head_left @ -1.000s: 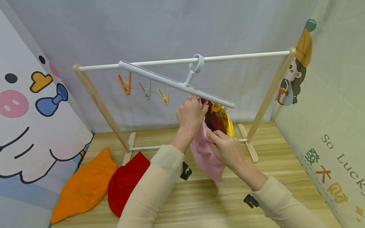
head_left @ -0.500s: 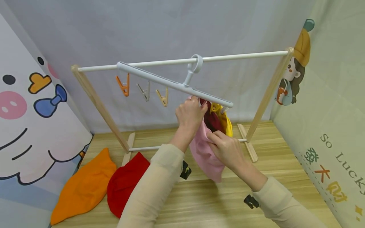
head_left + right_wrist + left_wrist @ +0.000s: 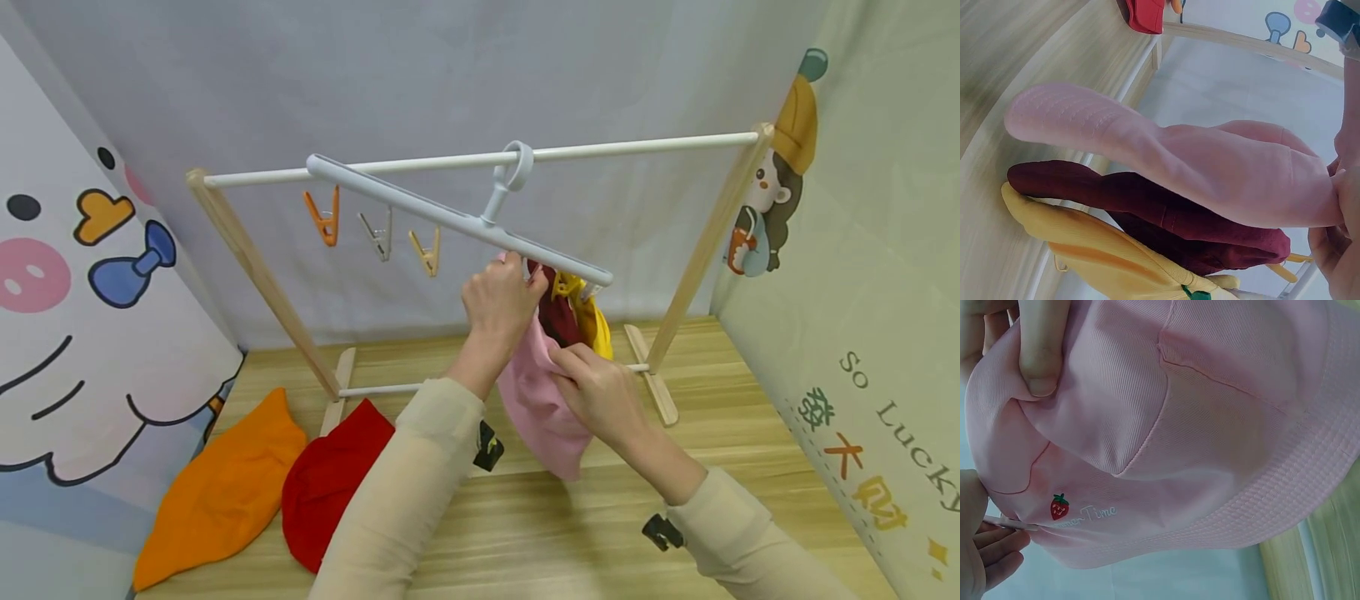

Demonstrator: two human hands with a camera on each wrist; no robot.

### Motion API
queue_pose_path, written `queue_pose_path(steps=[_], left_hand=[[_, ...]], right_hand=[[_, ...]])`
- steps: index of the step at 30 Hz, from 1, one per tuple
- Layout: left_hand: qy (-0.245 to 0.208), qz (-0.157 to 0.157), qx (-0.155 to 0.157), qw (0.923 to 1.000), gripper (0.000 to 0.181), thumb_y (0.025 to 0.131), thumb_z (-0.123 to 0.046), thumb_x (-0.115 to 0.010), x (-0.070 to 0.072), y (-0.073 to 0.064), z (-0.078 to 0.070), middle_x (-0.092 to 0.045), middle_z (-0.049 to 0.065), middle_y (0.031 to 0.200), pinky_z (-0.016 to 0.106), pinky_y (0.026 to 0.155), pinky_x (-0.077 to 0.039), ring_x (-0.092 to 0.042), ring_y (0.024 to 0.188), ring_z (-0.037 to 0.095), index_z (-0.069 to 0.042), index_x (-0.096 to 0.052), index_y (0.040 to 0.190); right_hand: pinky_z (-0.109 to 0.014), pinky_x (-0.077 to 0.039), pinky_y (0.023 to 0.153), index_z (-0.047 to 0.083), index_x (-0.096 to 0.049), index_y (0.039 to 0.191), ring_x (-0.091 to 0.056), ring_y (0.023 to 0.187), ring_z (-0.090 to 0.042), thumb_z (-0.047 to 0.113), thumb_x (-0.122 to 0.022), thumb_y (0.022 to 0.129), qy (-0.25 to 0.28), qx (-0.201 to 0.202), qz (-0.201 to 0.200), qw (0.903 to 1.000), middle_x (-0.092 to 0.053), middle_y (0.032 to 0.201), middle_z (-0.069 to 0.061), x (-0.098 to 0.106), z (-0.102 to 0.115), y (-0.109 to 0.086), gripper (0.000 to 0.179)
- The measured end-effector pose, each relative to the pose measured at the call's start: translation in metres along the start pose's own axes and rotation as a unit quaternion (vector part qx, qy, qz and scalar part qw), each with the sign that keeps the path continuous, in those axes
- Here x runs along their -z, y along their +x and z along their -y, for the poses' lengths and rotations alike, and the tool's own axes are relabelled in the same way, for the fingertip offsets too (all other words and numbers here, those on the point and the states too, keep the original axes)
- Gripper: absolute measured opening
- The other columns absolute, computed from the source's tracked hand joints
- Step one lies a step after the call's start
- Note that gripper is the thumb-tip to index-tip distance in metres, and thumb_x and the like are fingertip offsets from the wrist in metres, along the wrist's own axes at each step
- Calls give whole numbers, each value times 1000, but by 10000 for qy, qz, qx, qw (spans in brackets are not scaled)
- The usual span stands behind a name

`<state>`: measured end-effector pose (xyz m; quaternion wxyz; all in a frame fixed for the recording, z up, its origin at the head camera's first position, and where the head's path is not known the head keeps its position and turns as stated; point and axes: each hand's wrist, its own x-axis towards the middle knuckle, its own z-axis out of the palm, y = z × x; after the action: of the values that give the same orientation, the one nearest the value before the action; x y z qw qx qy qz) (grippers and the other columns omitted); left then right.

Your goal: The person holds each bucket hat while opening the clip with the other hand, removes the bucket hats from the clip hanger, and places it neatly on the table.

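Observation:
My left hand (image 3: pixel 498 300) pinches a pink clothespin (image 3: pixel 1013 523) under the right arm of the pale blue hanger (image 3: pixel 450 218). The tip of the clothespin overlaps the edge of a pink bucket hat (image 3: pixel 1210 450), beside an embroidered strawberry. Lower down, my right hand (image 3: pixel 600 392) grips the fabric of this hat, its thumb pressing in a crease in the left wrist view. The hat hangs brim downward. Just behind it hang a dark red hat (image 3: pixel 1147 206) and a yellow hat (image 3: pixel 1110 250). A yellow clothespin (image 3: pixel 567 286) shows at their tops.
The hanger hooks over the white rail (image 3: pixel 645 150) of a wooden rack (image 3: pixel 251 271). Orange (image 3: pixel 324 221), grey (image 3: pixel 379 237) and beige (image 3: pixel 427 252) clothespins dangle from its left arm. An orange hat (image 3: pixel 225 492) and a red hat (image 3: pixel 330 487) lie on the table (image 3: pixel 570 542) at the left.
The hanger's left end and its dangling clothespins have risen slightly. Both hands keep nearly the same place on the clothespin and the pink bucket hat.

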<state>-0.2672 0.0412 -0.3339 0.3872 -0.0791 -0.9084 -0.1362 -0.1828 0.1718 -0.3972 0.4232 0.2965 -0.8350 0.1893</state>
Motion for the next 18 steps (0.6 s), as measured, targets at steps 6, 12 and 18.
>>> queue_pose_path(steps=[6,12,18], left_hand=[[-147,41,30,9999,31,80,-36,-61,0,1,0,-59,6,56,37,39,-43,-57,46,28,-8,-61,68],[-174,180,122,9996,31,81,-36,-61,2,2,-1,-61,8,57,39,41,-43,-59,49,31,-7,-63,71],[-203,252,157,9994,30,81,-36,-62,3,3,-2,-62,9,57,40,42,-44,-60,50,31,-8,-64,70]], right_hand=[[-28,-47,46,6,-66,87,-62,58,-18,6,-68,76,84,-41,-20,10000,-64,73,-4,2,-2,-1,11],[-29,-46,45,6,-65,86,-59,56,-18,8,-65,79,173,-214,17,9996,-63,72,-5,4,-3,-2,7],[-31,-45,44,7,-65,85,-59,55,-19,12,-61,84,125,-319,-34,9994,-62,71,-6,4,-5,-4,7]])
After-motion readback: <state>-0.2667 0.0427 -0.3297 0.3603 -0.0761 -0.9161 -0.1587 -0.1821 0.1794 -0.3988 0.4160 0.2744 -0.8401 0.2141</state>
